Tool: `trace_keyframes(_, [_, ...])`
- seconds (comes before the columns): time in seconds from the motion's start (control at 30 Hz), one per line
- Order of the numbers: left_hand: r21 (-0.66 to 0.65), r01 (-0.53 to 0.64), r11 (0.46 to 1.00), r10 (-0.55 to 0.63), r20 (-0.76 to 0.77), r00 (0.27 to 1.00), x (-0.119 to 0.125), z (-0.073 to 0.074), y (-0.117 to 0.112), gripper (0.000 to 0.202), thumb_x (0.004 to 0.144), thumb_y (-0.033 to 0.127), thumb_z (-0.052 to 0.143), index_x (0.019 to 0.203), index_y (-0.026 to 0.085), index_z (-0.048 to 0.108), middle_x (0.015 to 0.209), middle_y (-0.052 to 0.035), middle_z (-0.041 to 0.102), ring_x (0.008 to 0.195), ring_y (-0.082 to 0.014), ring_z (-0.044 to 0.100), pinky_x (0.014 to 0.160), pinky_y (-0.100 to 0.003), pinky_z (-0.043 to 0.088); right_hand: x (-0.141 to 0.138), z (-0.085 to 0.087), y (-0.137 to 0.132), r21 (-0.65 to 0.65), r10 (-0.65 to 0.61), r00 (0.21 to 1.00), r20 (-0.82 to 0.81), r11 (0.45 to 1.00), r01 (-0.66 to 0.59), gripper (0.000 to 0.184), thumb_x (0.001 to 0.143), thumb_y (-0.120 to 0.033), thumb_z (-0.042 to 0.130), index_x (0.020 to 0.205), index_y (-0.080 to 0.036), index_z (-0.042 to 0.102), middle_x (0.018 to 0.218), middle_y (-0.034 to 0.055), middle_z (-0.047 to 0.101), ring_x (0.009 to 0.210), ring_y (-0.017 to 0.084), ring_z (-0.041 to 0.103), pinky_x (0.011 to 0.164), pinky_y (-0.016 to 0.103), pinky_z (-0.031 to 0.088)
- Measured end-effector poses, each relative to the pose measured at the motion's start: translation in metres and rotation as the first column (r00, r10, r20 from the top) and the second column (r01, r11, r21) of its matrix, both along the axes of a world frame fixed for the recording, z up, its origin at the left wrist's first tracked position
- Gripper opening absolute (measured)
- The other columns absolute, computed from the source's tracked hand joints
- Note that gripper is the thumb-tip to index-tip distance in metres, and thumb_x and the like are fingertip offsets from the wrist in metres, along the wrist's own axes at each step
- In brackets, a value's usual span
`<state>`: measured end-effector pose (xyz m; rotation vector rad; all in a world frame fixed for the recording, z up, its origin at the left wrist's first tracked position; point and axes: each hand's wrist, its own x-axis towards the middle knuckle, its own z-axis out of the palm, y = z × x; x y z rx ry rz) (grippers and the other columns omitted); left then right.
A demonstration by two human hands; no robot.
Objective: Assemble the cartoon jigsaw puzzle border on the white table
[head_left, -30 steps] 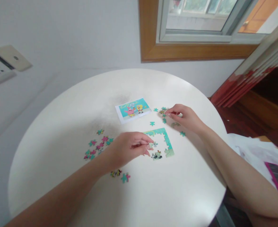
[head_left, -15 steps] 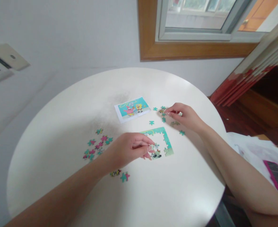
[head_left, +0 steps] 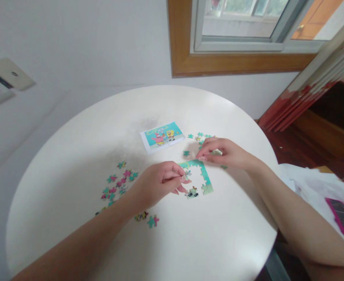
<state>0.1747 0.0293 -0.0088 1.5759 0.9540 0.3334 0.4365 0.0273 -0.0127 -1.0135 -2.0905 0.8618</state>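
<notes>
A partly joined jigsaw [head_left: 204, 176] with a teal border lies near the middle of the round white table [head_left: 72, 140]. My left hand [head_left: 157, 182] rests just left of it, thumb and fingers pinched on a small puzzle piece [head_left: 187, 174] at the jigsaw's inner edge. My right hand [head_left: 223, 153] hovers at the jigsaw's upper right corner, fingers pinched together on what seems to be a small piece; I cannot make it out clearly.
A cartoon reference card [head_left: 162, 136] lies behind the jigsaw. Loose teal pieces [head_left: 199, 136] sit behind my right hand, pink and teal ones [head_left: 117, 183] at left, two more [head_left: 148, 219] nearer me. A pink phone [head_left: 343, 218] lies on white cloth at right.
My right hand has come from the loose teal pieces toward me to the jigsaw's upper right corner. My left hand has stayed at the jigsaw's left side, shifting slightly.
</notes>
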Motion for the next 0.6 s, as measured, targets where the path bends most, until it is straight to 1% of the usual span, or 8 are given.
trace_keyframes(0.07, [0.003,-0.025,1.000,0.024,0.016,1.000,0.001,0.002,0.001,0.020,0.081,0.037,0.064,0.087,0.019,0.058,0.077,-0.0037,0.079,0.068,-0.0173,0.075,0.063,-0.026,0.057,-0.008,0.004,-0.006,-0.054,0.106,0.994,-0.014,0.993,-0.106,0.016,0.092,-0.027,0.064,0.101,-0.020,0.076,0.089,0.0036,0.068,0.082,0.014,0.060,0.077,0.029,0.047])
trace_keyframes(0.13, [0.000,-0.048,0.999,0.048,0.026,0.999,0.001,0.004,0.001,0.019,0.083,0.037,0.062,0.088,0.020,0.056,0.074,-0.0034,0.079,0.070,-0.0179,0.075,0.065,-0.027,0.057,-0.015,0.005,-0.011,-0.088,0.123,0.992,-0.026,0.988,-0.125,0.017,0.092,-0.027,0.064,0.104,-0.020,0.075,0.089,0.0030,0.067,0.082,0.014,0.060,0.076,0.029,0.047])
trace_keyframes(0.23, [-0.014,-0.073,0.997,0.073,0.042,0.996,0.001,0.005,0.000,0.019,0.084,0.036,0.062,0.091,0.020,0.054,0.077,-0.0051,0.080,0.073,-0.0190,0.076,0.069,-0.029,0.057,-0.024,0.004,-0.013,-0.109,0.074,0.997,-0.038,0.991,-0.078,0.016,0.092,-0.028,0.064,0.102,-0.020,0.075,0.085,0.0018,0.064,0.081,0.014,0.059,0.075,0.029,0.046])
trace_keyframes(0.4, [-0.045,-0.063,0.997,0.067,0.090,0.994,0.002,0.003,-0.004,0.022,0.085,0.038,0.063,0.090,0.020,0.050,0.089,-0.0088,0.081,0.079,-0.0218,0.077,0.072,-0.033,0.058,-0.034,0.001,-0.014,-0.115,-0.011,0.994,-0.113,0.993,-0.002,0.016,0.093,-0.032,0.063,0.093,-0.020,0.074,0.081,0.0015,0.063,0.078,0.014,0.057,0.073,0.030,0.045])
trace_keyframes(0.5, [-0.053,-0.076,0.996,0.080,0.083,0.993,0.003,0.002,-0.005,0.023,0.085,0.039,0.064,0.089,0.020,0.050,0.093,-0.0094,0.080,0.080,-0.0220,0.077,0.072,-0.033,0.059,-0.038,0.001,-0.014,-0.097,-0.028,0.990,-0.136,0.995,0.015,0.014,0.092,-0.030,0.064,0.091,-0.020,0.074,0.080,0.0016,0.064,0.077,0.014,0.057,0.072,0.030,0.045])
trace_keyframes(0.6, [-0.051,-0.080,0.995,0.083,0.056,0.995,0.005,0.004,-0.005,0.024,0.084,0.038,0.065,0.086,0.020,0.051,0.090,-0.0088,0.081,0.078,-0.0211,0.077,0.069,-0.030,0.058,-0.039,0.002,-0.015,-0.088,-0.018,0.990,-0.141,0.996,0.006,0.014,0.092,-0.028,0.064,0.090,-0.019,0.074,0.081,0.0024,0.065,0.077,0.014,0.057,0.072,0.030,0.045])
